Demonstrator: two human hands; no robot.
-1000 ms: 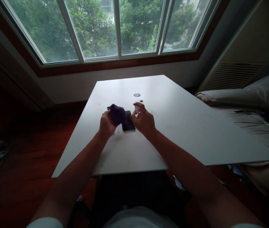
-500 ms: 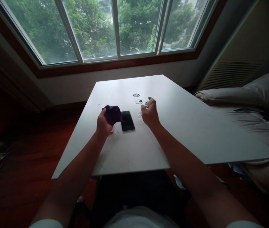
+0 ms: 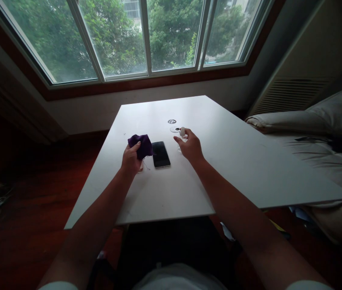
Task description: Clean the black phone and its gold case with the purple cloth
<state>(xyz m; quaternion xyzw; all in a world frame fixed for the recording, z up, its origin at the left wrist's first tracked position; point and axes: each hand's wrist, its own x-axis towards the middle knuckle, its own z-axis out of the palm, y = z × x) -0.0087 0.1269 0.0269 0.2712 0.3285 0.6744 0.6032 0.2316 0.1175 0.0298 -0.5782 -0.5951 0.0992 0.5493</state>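
Observation:
My left hand (image 3: 131,157) is closed on a dark purple cloth (image 3: 142,147), with the thumb lying over it and a few loose threads hanging from its lower edge. Just right of the cloth lies a dark-screened phone (image 3: 161,154) on the white table. Part of a second pinkish-edged object (image 3: 141,166) shows below the left hand, mostly hidden. My right hand (image 3: 191,145) is curled around a small whitish bottle (image 3: 182,132), its thumb and fingers apart at the tips. Something small and clear (image 3: 180,148) shows beneath that hand; its kind cannot be made out.
Two small round discs (image 3: 172,121) with dark markings lie beyond the phone, near the right hand. The white table (image 3: 237,177) has angled edges. A window (image 3: 147,40) stands behind it, and a pale sofa (image 3: 310,129) is at the right.
My right hand has turned, so the bottle's white top has moved left and the thumb has come away from it. The left thumb now lies over the purple cloth.

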